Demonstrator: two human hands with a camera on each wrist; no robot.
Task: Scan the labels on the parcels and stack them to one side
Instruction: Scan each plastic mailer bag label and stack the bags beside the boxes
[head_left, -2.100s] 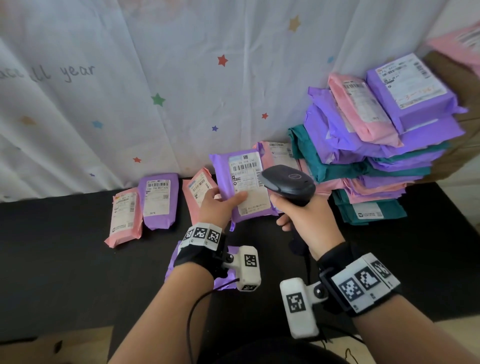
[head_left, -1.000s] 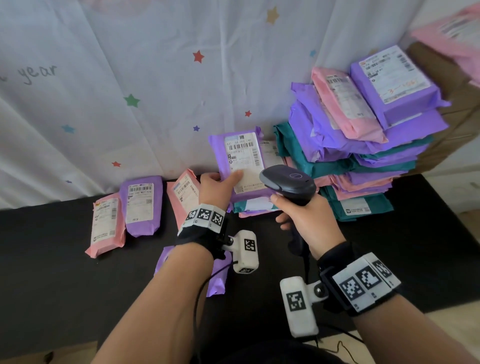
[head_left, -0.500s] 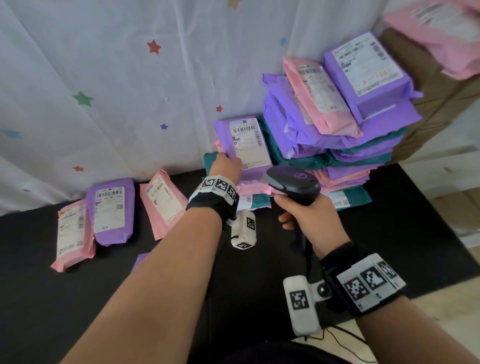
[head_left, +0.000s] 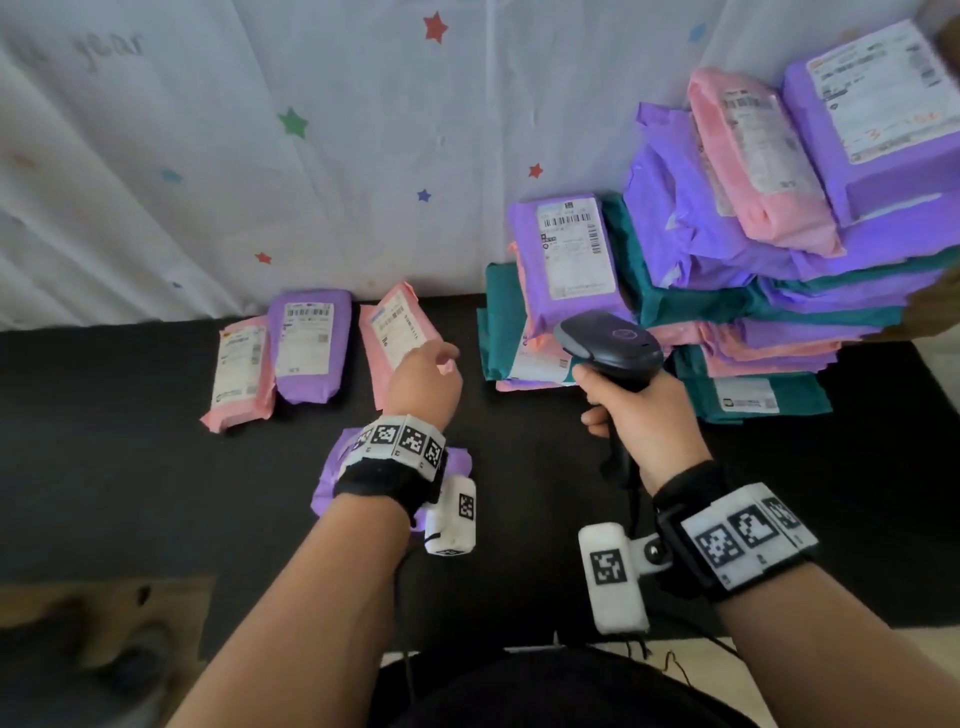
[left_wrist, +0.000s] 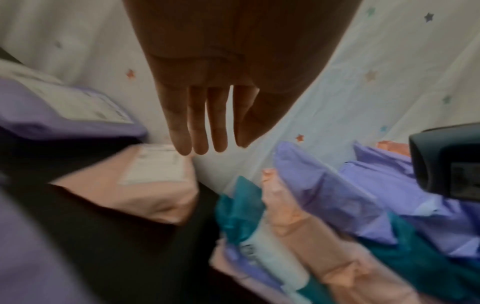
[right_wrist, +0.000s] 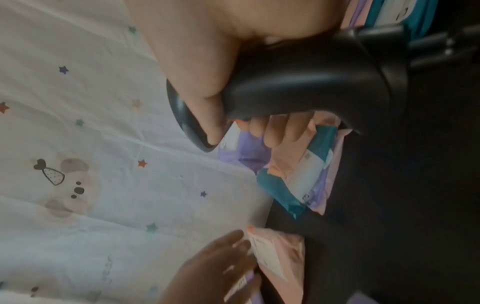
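Tall stack of parcels (head_left: 810, 249) at right on black table (head_left: 130, 467), purple parcel (head_left: 569, 254) leaning on its left side, right hand (head_left: 641, 410) clenched round scanner (head_left: 610, 348), left hand (head_left: 426, 382) fingers straight, empty, apparently just above pink parcel (head_left: 397, 338).

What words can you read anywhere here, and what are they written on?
"year": grey handwriting on the white star curtain, top left.
Labels on the purple parcel, the pink parcel and the stacked parcels: barcodes and print too small or blurred to read.
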